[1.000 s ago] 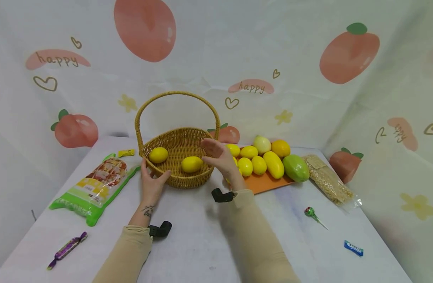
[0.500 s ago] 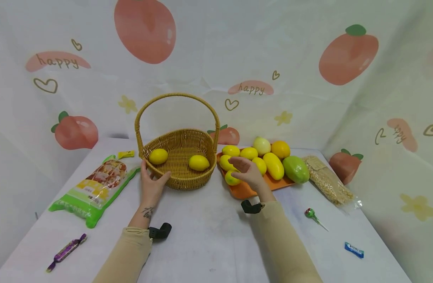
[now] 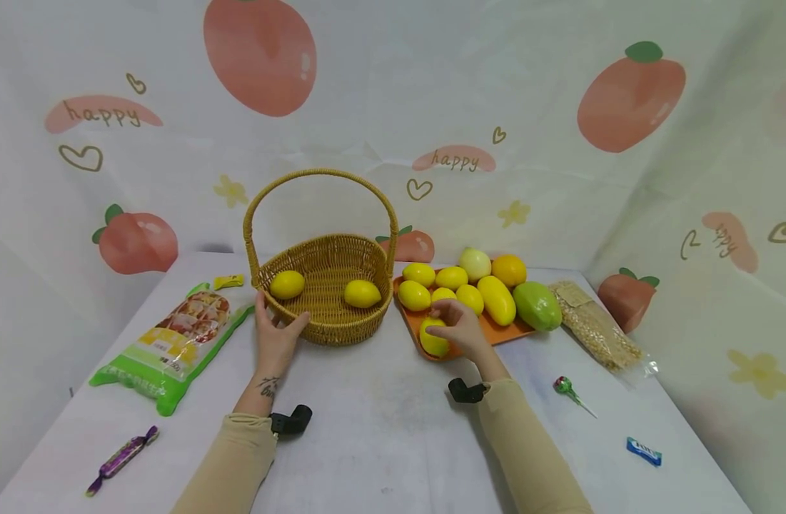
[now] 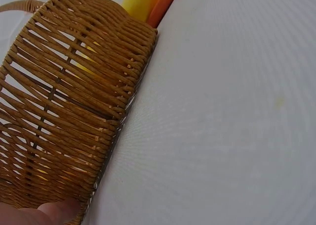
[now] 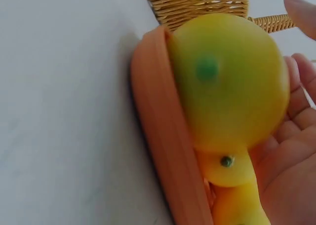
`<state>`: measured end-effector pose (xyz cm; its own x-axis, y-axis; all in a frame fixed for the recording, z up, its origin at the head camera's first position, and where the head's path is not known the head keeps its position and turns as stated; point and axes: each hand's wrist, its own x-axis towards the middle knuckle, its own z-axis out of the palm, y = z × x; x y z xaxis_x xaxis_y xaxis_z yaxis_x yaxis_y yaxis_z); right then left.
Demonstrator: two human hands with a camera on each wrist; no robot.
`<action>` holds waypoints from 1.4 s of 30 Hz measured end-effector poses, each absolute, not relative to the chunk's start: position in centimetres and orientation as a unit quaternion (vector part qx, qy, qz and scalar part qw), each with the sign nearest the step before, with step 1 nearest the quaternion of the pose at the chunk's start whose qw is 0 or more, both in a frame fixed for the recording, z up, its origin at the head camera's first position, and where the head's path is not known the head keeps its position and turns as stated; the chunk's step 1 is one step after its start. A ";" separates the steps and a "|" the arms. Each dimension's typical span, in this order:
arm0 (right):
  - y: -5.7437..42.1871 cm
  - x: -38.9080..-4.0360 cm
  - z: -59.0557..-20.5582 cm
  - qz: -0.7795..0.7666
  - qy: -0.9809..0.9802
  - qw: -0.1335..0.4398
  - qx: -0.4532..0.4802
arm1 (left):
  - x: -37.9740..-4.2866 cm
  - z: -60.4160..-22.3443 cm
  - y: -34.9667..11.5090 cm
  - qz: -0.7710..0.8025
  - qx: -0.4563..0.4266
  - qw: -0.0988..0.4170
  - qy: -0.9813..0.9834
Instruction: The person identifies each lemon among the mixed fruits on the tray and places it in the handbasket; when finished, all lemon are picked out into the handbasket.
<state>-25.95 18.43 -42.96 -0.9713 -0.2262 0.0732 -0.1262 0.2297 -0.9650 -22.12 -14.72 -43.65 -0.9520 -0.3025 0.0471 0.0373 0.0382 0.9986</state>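
My left hand (image 3: 277, 339) rests against the front left of a wicker basket (image 3: 341, 333), thumb and fingers spread along its outer wall. Inside the basket lie two lemons, one at the left (image 3: 287, 285) and one at the right (image 3: 362, 293). On the near left corner of an orange tray (image 3: 460, 351), my right hand (image 3: 463, 332) reaches beside a lemon (image 3: 434, 338). The right wrist view shows the fingers behind this lemon (image 5: 227, 86), with the thumb (image 5: 301, 15) apart from it. Whether the fingers touch it, I cannot tell.
The tray also bears several lemons, an orange (image 3: 510, 270), a yellow mango-like fruit (image 3: 497, 300) and a green papaya-like fruit (image 3: 537, 306). Right of it lie a bag of grains (image 3: 595, 328), a lollipop (image 3: 563, 386) and a blue wrapper (image 3: 644, 451). A green food bag (image 3: 177, 343) and purple candy (image 3: 121, 459) lie left.
My right hand has left the basket and moved right to the tray. The lemon in the basket has rolled right. The tray's corner lemon has shifted toward me. The left hand stays put.
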 end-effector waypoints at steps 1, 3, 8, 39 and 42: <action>18.5 -25.9 -43.1 -0.607 0.786 0.041 -0.110 | -22.1 -43.6 -14.7 -0.688 0.093 0.123 -0.710; 18.6 -25.7 -43.3 -0.600 0.792 0.043 -0.100 | -22.1 -43.6 -14.7 -0.690 0.094 0.121 -0.707; 18.5 -25.1 -43.7 -0.579 0.811 0.055 -0.063 | -22.2 -43.7 -14.8 -0.692 0.095 0.119 -0.705; 11.0 -26.2 -37.3 -0.702 0.685 0.074 -0.183 | -22.0 -43.3 -14.6 -0.691 0.095 0.124 -0.706; 8.7 -27.4 -36.8 -0.695 0.683 0.081 -0.208 | -21.9 -43.3 -14.6 -0.690 0.094 0.124 -0.707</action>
<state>-27.37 8.74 -36.81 -0.9006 -0.3969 0.1772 -0.1703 -0.0529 -0.9840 -21.95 -14.60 -43.33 -0.9517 -0.3035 0.0453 0.0377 0.0308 0.9988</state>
